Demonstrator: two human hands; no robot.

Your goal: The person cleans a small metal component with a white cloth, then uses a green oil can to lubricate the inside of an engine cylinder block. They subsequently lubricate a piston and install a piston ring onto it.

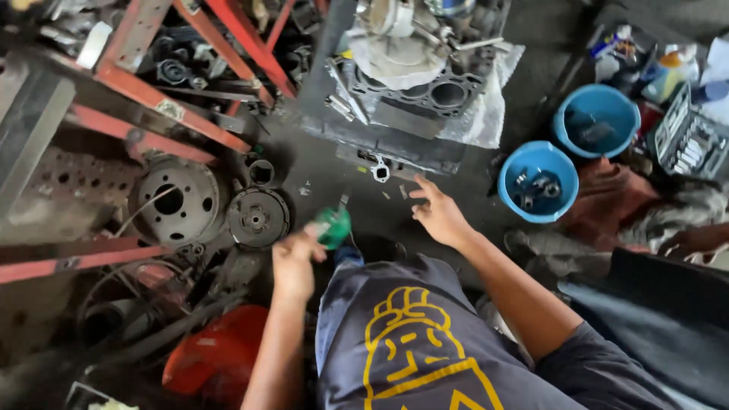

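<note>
Screwdriver [332,225], green-handled, gripped in left hand [292,262] above greasy floor. Right hand [438,215] empty, fingers spread, reaching toward small bits near engine block [414,99]. Step, likely: picking up part; calls for a careful pinch.

Soft daylight from about one o'clock, brightest on the plastic sheet [486,114] under the engine block [425,91]; deep shadow at seven to nine o'clock; slight motion blur on the left hand [295,262]; wide-angle stretching at the edges; mild overall softness
</note>
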